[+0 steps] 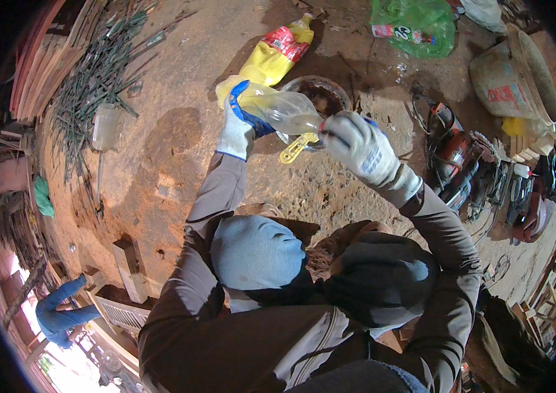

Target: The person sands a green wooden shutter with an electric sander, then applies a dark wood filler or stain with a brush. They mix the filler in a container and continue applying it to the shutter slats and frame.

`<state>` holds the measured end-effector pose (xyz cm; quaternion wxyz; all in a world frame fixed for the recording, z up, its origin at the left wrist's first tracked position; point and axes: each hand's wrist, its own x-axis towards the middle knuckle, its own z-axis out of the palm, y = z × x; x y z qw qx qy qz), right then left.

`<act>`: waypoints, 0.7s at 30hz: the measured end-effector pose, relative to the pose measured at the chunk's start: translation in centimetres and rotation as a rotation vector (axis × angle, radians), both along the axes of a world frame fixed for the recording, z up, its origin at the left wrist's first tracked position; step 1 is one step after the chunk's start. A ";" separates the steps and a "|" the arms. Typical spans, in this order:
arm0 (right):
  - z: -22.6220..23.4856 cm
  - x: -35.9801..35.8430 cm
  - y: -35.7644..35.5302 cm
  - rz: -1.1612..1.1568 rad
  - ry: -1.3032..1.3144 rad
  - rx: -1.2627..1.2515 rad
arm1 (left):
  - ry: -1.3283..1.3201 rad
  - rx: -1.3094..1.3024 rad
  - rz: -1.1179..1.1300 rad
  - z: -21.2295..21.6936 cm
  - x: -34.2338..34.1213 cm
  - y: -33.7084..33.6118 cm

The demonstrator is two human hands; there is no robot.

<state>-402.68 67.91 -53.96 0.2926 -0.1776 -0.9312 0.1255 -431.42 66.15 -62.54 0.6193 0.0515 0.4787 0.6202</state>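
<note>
Both my hands wear white gloves with blue palms. My left hand (242,121) is closed round the body of a clear plastic bottle (291,111), which is tilted, its neck to the right and its wide end tinted pale yellow. At the neck, my right hand (359,145) has its fingers wrapped in; a bit of red, perhaps the cap, shows there. Just beyond and partly under the bottle sits a round container (343,95) with dark contents. A yellow handle (296,149), like a paintbrush's, juts from beneath the bottle. Beyond lies a large bottle (274,56) of yellow liquid with a red label.
A green plastic bag (422,26) holding a bottle lies at the far right, near a big dirty bucket (510,82). Power tools and cords (454,154) cover the ground at right. Thin sticks (98,85) are heaped at left, beside a translucent container (105,128). Another person (65,311) is at lower left.
</note>
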 end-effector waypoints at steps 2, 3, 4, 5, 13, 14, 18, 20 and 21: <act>-0.3 0.4 0.6 0.113 0.022 0.195 | -0.011 0.010 -0.015 0.0 0.3 0.0; -0.3 0.5 0.9 0.133 0.012 0.226 | -0.015 0.011 -0.015 -0.1 0.3 -0.3; -0.2 0.6 1.1 0.153 0.003 0.257 | -0.017 0.014 -0.014 -0.2 0.2 -0.4; 0.1 0.7 1.3 0.124 0.020 0.172 | -0.021 0.018 -0.013 -0.3 0.2 -0.5; -1.7 -0.6 -1.6 -0.479 0.401 -1.175 | -0.176 -0.123 0.158 1.3 2.0 0.6; -2.0 -0.4 -1.4 -0.491 0.270 -0.974 | -0.241 -0.098 0.143 0.7 1.6 0.7; -1.6 0.0 -0.3 -0.476 -0.096 -0.681 | -0.360 -0.003 0.126 -0.8 0.3 0.1; -1.6 0.2 0.0 -0.439 -0.094 -0.904 | -0.365 0.027 0.128 -0.9 0.3 0.0; -1.6 0.1 -0.1 -0.433 -0.043 -0.891 | -0.373 0.036 0.130 -1.0 0.2 0.1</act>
